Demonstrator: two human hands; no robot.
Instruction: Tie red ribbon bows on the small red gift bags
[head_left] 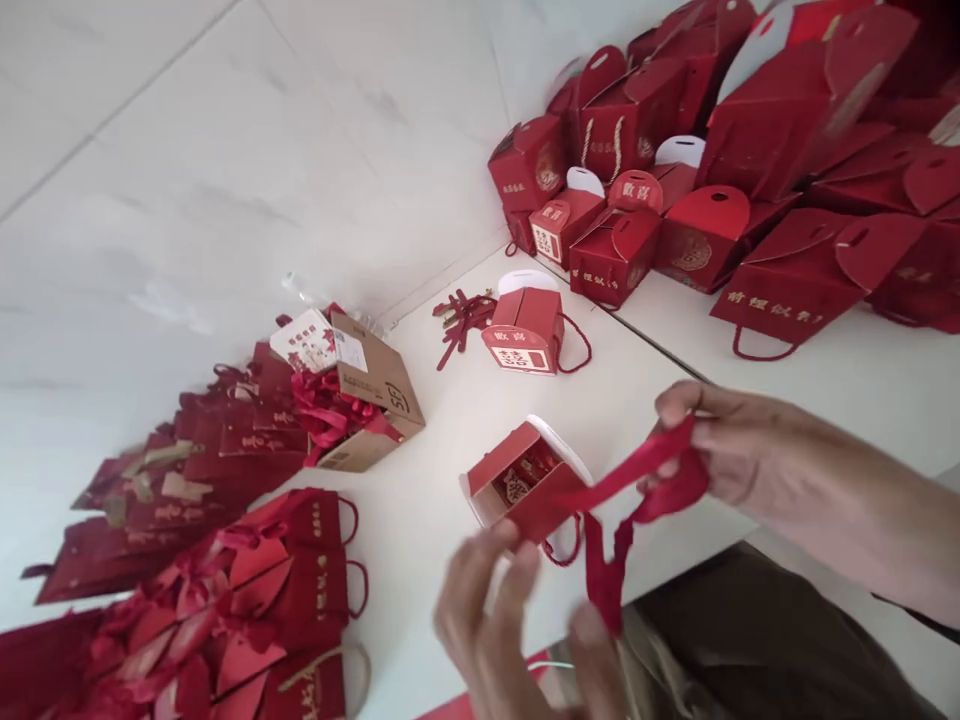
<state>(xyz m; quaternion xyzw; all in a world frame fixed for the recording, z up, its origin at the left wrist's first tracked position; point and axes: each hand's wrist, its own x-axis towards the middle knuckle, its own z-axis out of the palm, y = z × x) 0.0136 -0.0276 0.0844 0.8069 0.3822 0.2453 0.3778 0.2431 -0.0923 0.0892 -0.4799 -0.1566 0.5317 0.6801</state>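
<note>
Red ribbon (642,464) trails from our right hand (716,440), pinched in its fingers, toward the open gift box (504,450); beside that box, our left hand (499,625) has parted fingers, and we cannot tell whether it grips anything.

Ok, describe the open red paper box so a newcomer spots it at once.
On the white tabletop, find the brown cardboard carton holding shiny red ribbons. Right of it in the picture, near the left hand, sits the small red paper box. Unlike the shut, white-labelled red box beyond, its top gapes open.
</note>
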